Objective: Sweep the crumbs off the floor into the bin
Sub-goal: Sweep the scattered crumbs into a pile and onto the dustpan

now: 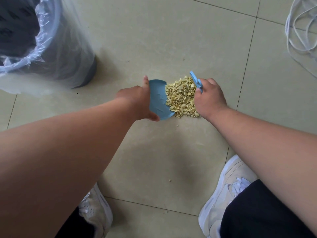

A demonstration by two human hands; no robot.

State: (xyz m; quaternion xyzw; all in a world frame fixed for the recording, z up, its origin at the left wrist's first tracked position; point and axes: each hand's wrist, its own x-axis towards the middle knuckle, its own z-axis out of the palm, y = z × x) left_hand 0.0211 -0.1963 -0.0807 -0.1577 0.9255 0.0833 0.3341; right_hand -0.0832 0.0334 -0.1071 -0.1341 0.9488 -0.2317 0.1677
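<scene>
A heap of pale yellow crumbs (181, 97) lies on the tiled floor. My left hand (137, 102) grips a blue dustpan (157, 102) on the heap's left side, and its edge touches the crumbs, with some lying on it. My right hand (209, 98) is closed around the blue handle of a small brush (196, 81) at the heap's right edge; the bristles are hidden by the hand. The dark bin (51, 48), lined with a clear plastic bag, stands at the upper left.
White cords (298, 31) lie coiled on the floor at the upper right. My two white shoes, the left one (96, 212) and the right one (228, 189), stand near the bottom. A few stray crumbs (169, 180) lie between the heap and my feet.
</scene>
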